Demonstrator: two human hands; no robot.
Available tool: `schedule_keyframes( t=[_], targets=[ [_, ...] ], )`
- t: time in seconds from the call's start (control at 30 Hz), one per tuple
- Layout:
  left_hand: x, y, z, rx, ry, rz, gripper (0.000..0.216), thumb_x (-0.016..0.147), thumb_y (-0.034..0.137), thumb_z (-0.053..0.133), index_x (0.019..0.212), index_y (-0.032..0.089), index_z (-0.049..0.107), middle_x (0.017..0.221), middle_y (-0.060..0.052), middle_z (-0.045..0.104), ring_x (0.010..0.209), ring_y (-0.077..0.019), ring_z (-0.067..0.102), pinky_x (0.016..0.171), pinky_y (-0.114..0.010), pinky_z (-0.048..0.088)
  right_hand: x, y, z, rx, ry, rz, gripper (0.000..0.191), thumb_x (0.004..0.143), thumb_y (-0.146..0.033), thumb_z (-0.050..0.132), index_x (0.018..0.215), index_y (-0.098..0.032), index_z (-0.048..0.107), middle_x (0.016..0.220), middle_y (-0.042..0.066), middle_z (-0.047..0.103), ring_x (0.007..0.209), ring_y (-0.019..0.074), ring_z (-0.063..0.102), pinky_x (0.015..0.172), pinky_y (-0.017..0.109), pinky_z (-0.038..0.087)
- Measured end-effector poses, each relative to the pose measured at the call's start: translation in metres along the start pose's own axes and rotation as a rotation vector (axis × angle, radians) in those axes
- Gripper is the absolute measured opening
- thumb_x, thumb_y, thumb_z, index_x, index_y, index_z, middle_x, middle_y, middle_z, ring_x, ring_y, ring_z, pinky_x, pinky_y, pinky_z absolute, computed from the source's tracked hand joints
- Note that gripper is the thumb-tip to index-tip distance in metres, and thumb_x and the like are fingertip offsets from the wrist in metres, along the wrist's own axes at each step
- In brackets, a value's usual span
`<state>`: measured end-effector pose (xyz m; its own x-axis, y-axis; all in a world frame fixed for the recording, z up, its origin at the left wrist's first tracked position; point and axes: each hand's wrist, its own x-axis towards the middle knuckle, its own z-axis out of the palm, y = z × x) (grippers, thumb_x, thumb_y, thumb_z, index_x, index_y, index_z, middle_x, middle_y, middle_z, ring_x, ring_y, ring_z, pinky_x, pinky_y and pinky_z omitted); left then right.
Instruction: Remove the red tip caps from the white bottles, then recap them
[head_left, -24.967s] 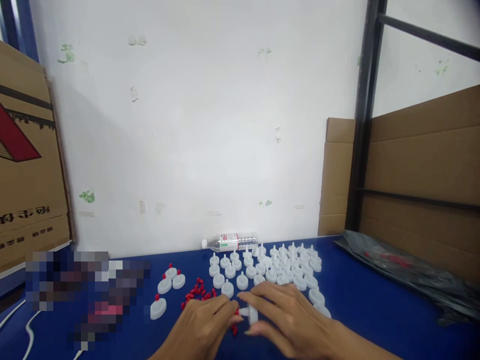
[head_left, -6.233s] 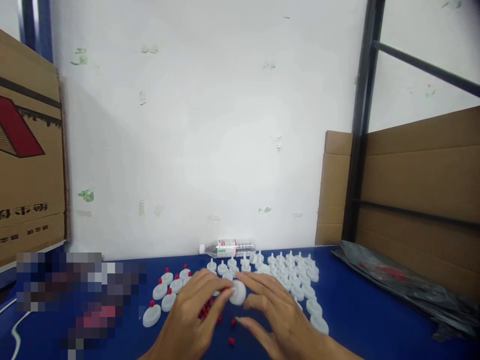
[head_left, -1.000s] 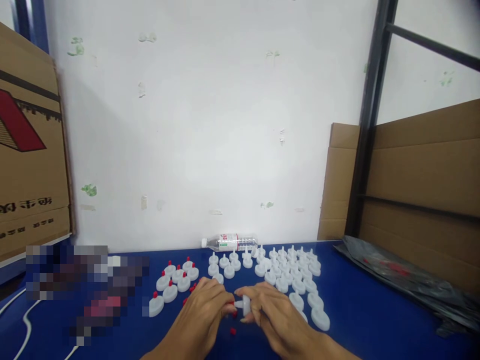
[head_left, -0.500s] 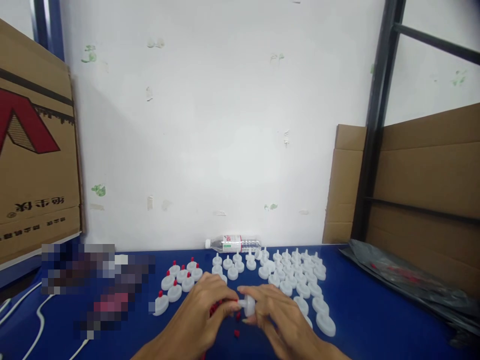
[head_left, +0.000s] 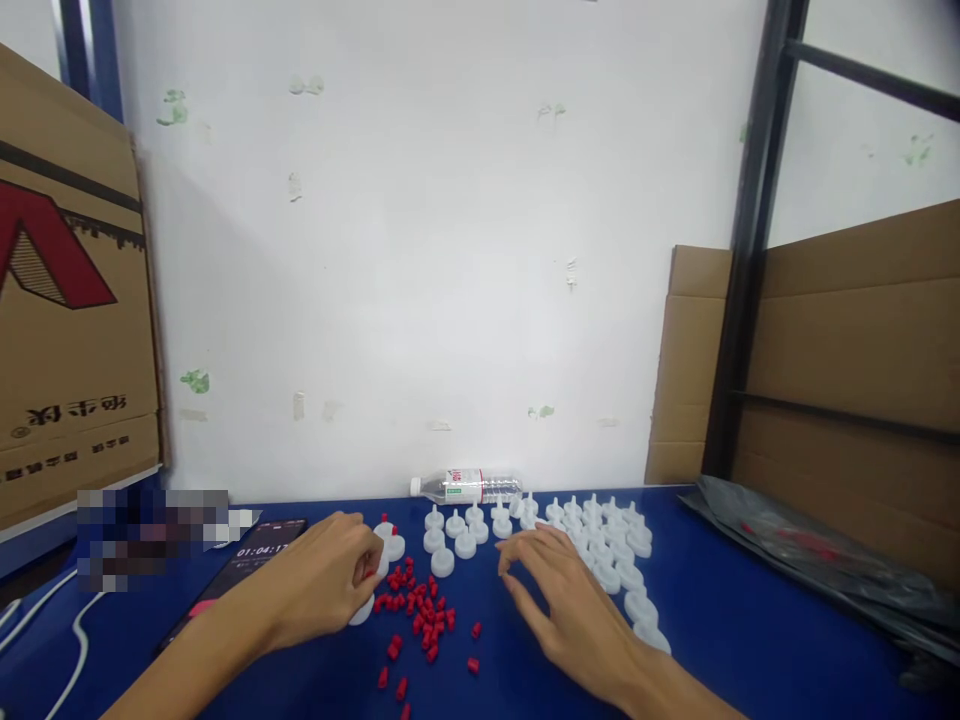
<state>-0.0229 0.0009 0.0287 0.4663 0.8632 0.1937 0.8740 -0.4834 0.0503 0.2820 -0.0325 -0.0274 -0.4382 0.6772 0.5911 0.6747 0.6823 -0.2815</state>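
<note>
My left hand (head_left: pixel 326 575) is on the left side of the blue table, its fingers closed at the top of a white nozzle cap (head_left: pixel 361 612). The cap's round base shows below the fingertips; a bit of red shows between them. Other white caps with red tips (head_left: pixel 394 547) stand just behind this hand, partly covered by it. Loose small red caps (head_left: pixel 427 620) lie scattered between the hands. My right hand (head_left: pixel 551 600) is open, fingers apart and curved, beside the group of white nozzle caps without red tips (head_left: pixel 606 575), hiding some of them.
A clear plastic bottle (head_left: pixel 469 487) lies against the white wall. On the left are a phone (head_left: pixel 255 550), white cables (head_left: pixel 81 640) and a large cardboard box (head_left: pixel 75 300). A grey plastic bag (head_left: pixel 810 570) lies on the right, before cardboard sheets (head_left: pixel 855 350).
Both hands were together at the middle on one white nozzle cap. My left hand has moved left with a cap; my right hand has let go and moved right, uncovering the red caps.
</note>
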Motion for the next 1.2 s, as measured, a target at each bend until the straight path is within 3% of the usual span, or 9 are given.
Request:
schedule_keyframes(
  t=[0.1, 0.23, 0.4, 0.57, 0.77, 0.9, 1.07, 1.2],
  targets=[
    [0.0, -0.002, 0.0, -0.048, -0.092, -0.018, 0.018, 0.08, 0.026, 0.055, 0.064, 0.022, 0.062, 0.068, -0.003, 0.068, 0.066, -0.0205, 0.061, 0.057, -0.028, 0.034, 0.001, 0.004, 0.0, -0.032, -0.002, 0.006, 0.022, 0.095, -0.007, 0.044, 0.098, -0.025, 0.055, 0.096, 0.0, 0.067, 0.098, 0.0185, 0.065, 0.116, 0.056, 0.029],
    [-0.001, -0.001, -0.001, -0.014, -0.157, -0.056, 0.01, 0.071, 0.019, 0.057, 0.062, 0.022, 0.06, 0.066, -0.001, 0.068, 0.061, -0.019, 0.061, 0.052, -0.027, 0.03, 0.001, 0.006, -0.001, -0.11, 0.022, 0.012, 0.022, 0.097, -0.008, 0.042, 0.099, -0.024, 0.057, 0.096, 0.002, 0.068, 0.097, 0.02, 0.064, 0.114, 0.059, 0.03],
    [-0.005, -0.001, -0.003, 0.029, -0.101, -0.032, 0.013, 0.074, 0.017, 0.055, 0.067, 0.022, 0.065, 0.074, -0.004, 0.07, 0.069, -0.0215, 0.064, 0.057, -0.028, 0.034, 0.001, 0.02, -0.003, -0.321, 0.1, 0.096, 0.027, 0.104, -0.026, 0.042, 0.126, -0.023, 0.057, 0.109, 0.009, 0.072, 0.109, 0.0278, 0.064, 0.109, 0.063, 0.035],
    [-0.006, -0.001, -0.003, 0.046, -0.143, -0.046, 0.015, 0.073, 0.015, 0.056, 0.066, 0.022, 0.066, 0.073, -0.004, 0.069, 0.068, -0.0225, 0.064, 0.057, -0.028, 0.034, -0.004, 0.038, -0.001, -0.459, 0.008, 0.169, 0.036, 0.106, -0.034, 0.036, 0.126, -0.023, 0.065, 0.129, 0.011, 0.068, 0.127, 0.0338, 0.056, 0.111, 0.069, 0.03],
    [-0.002, 0.0, 0.007, 0.025, -0.092, -0.037, 0.014, 0.08, 0.022, 0.058, 0.087, 0.024, 0.07, 0.093, -0.007, 0.069, 0.083, -0.0263, 0.066, 0.068, -0.032, 0.043, -0.004, 0.037, -0.003, -0.369, -0.183, 0.185, 0.048, 0.106, -0.044, 0.036, 0.143, -0.021, 0.055, 0.145, 0.012, 0.058, 0.141, 0.0368, 0.044, 0.117, 0.071, 0.021],
    [-0.002, 0.002, 0.013, 0.0, -0.065, -0.021, 0.011, 0.08, 0.023, 0.061, 0.088, 0.022, 0.069, 0.094, -0.009, 0.068, 0.087, -0.0276, 0.065, 0.072, -0.033, 0.045, -0.001, 0.026, -0.014, -0.265, -0.245, 0.122, 0.05, 0.107, -0.046, 0.033, 0.145, -0.02, 0.053, 0.145, 0.01, 0.058, 0.142, 0.0342, 0.042, 0.12, 0.069, 0.019],
    [-0.004, 0.003, 0.015, -0.028, -0.073, -0.047, 0.007, 0.082, 0.028, 0.065, 0.084, 0.022, 0.066, 0.094, -0.009, 0.067, 0.087, -0.0278, 0.064, 0.072, -0.033, 0.045, 0.004, 0.003, -0.025, -0.166, -0.303, -0.009, 0.039, 0.108, -0.039, 0.036, 0.136, -0.025, 0.058, 0.134, 0.004, 0.066, 0.134, 0.0277, 0.051, 0.122, 0.063, 0.021],
    [-0.002, -0.002, 0.025, -0.025, -0.042, -0.003, 0.009, 0.082, 0.03, 0.066, 0.084, 0.022, 0.063, 0.096, -0.009, 0.065, 0.092, -0.0292, 0.063, 0.077, -0.035, 0.046, 0.002, -0.002, -0.021, -0.179, -0.291, -0.024, 0.04, 0.107, -0.037, 0.038, 0.143, -0.027, 0.054, 0.137, 0.006, 0.064, 0.134, 0.0314, 0.051, 0.119, 0.067, 0.022]
  ],
)
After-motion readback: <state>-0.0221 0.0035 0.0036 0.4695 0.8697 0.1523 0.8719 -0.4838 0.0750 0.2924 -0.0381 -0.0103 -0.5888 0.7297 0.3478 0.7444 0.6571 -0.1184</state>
